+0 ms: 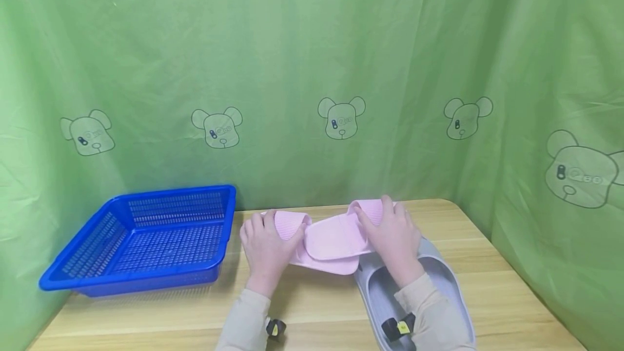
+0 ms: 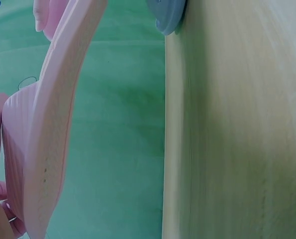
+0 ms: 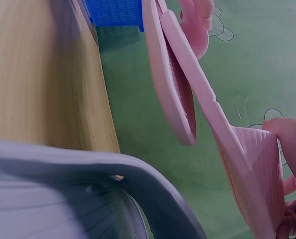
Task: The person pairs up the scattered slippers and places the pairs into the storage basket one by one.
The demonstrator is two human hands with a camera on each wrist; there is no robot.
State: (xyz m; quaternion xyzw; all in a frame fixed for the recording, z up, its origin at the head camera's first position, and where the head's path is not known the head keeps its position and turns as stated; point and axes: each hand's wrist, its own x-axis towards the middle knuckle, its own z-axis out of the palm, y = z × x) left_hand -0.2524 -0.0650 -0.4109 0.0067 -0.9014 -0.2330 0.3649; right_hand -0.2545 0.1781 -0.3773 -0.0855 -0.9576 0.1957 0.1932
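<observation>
Two pink slippers with ribbed straps are held up above the table. My left hand (image 1: 267, 251) grips the left pink slipper (image 1: 291, 225) at its strap, thumb on top and fingers around the far side. With my right hand (image 1: 396, 237) I hold the right pink slipper (image 1: 333, 237) by its strap in the same way. Their heel ends overlap, the right one in front. In the right wrist view the right slipper (image 3: 257, 169) is tilted, sole off the table. Below my right forearm lies grey footwear (image 1: 370, 280), partly covered; whether one or a pair, I cannot tell.
A blue plastic basket (image 1: 146, 280) with mesh walls stands at the left of the wooden table (image 1: 312, 313). A green curtain (image 1: 292, 69) with bear-head prints hangs behind the table and along both sides.
</observation>
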